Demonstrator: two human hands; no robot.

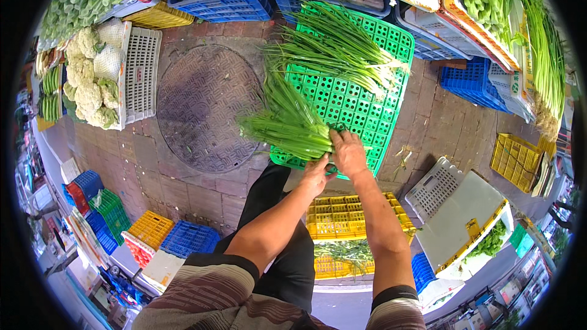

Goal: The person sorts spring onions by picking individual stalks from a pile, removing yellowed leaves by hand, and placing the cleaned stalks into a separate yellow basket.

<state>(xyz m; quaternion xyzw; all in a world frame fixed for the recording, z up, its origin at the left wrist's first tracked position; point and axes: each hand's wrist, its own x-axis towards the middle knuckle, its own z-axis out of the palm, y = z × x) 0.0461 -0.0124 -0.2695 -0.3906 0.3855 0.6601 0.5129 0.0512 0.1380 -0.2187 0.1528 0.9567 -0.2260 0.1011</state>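
A bunch of leafy green vegetable stalks (298,135) lies over the lower left part of a green plastic crate (353,101) with a holed surface. My left hand (317,175) is at the near edge of the bunch's base, its fingers partly curled. My right hand (349,153) rests over the right end of the bunch, fingertips at the stalk ends. Whether either hand grips the stalks is not plain. Farther up, loose green onions (339,50) are spread across the same crate, their white roots pointing right.
Cauliflowers in a white crate (142,73) stand left of a round manhole cover (208,107). Blue crates (229,2) line the far side. A yellow crate (337,217) is close by my legs, and a white foam box (463,224) stands at the lower right.
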